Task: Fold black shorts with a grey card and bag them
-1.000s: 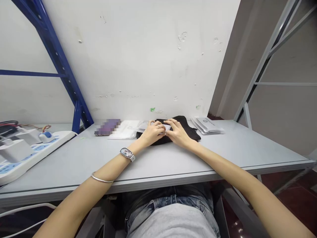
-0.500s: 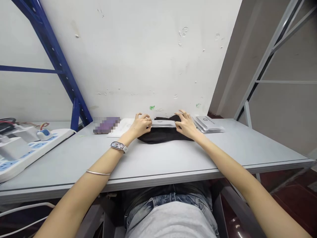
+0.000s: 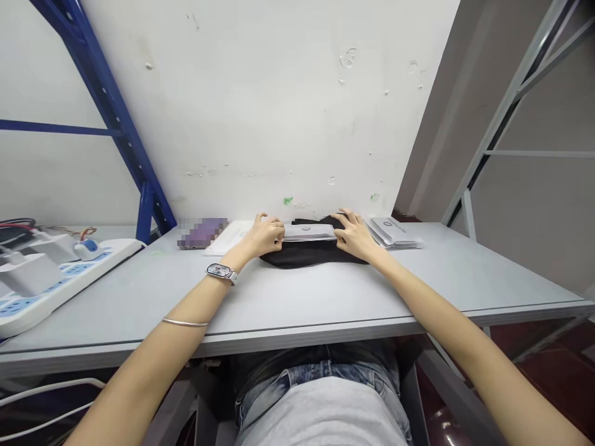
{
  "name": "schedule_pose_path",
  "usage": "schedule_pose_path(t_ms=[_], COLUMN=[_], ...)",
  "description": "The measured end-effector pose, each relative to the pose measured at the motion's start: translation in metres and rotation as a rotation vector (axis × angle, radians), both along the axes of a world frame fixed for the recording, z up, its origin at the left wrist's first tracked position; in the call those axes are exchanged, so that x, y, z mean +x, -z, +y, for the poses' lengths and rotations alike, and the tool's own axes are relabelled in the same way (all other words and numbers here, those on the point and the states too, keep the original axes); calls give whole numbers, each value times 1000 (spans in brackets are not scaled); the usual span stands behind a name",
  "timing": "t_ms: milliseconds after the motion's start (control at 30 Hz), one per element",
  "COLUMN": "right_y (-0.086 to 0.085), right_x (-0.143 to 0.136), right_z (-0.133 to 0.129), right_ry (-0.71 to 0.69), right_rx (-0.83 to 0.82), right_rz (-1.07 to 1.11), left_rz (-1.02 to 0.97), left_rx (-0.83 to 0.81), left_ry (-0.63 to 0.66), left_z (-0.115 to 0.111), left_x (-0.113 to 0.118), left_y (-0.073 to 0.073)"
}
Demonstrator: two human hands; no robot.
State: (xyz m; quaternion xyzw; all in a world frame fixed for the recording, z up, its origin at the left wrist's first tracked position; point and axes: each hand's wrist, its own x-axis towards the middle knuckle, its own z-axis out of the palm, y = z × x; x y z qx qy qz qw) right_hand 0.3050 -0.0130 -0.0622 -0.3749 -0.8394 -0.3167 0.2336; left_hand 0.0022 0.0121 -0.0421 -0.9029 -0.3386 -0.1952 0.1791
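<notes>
A flat white packet (image 3: 309, 233) with a small round dark print lies on a black cloth item (image 3: 309, 255) near the back of the table. My left hand (image 3: 267, 238) has its fingers curled on the packet's left end. At the packet's right end is my right hand (image 3: 356, 238), over the black cloth, its fingers bent and spread apart. Its thumb side is at the packet's edge, and I cannot tell if it still touches. My palms hide both ends of the cloth.
Similar white printed packets (image 3: 393, 234) are stacked right of my right hand. White sheets (image 3: 227, 238) and a purple, pixelated object (image 3: 204, 233) lie on the left. A power strip (image 3: 69, 279) with plugs sits at the far left. A white wall (image 3: 279, 111) stands behind the grey table (image 3: 297, 303).
My right hand has moved slightly right, off the packet's right end, so more of the packet and its round print shows. My left hand stays on the left end.
</notes>
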Motion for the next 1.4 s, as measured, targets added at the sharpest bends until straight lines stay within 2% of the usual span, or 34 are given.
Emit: schedule_pose_path(t_ms=[367, 500, 600, 700, 800, 933, 1033, 1233, 1400], right_y=[0, 1, 2, 5, 11, 17, 19, 21, 20], right_x=[10, 11, 6, -6, -20, -30, -32, -33, -37], right_z=[0, -2, -3, -4, -3, 2, 4, 3, 0], right_ry=[47, 18, -62, -170, -209, -171, -158, -179, -108], right_rx=[-59, -137, -163, -125, -65, 15, 52, 19, 44], right_rz=[-4, -12, 21, 33, -17, -38, -35, -40, -55], left_rz=[32, 32, 14, -5, 0, -26, -72, -147, -191], left_rx=[-24, -43, -57, -46, -1, 44, 13, -72, -27], left_ry=[-47, -27, -16, -15, 12, 43, 38, 1, 19], left_z=[-3, -3, 0, 3, 3, -3, -9, -11, -19], left_x=[-7, -9, -7, -2, 5, 13, 18, 22, 31], left_y=[-5, -4, 1, 5, 6, 4, 4, 9, 5])
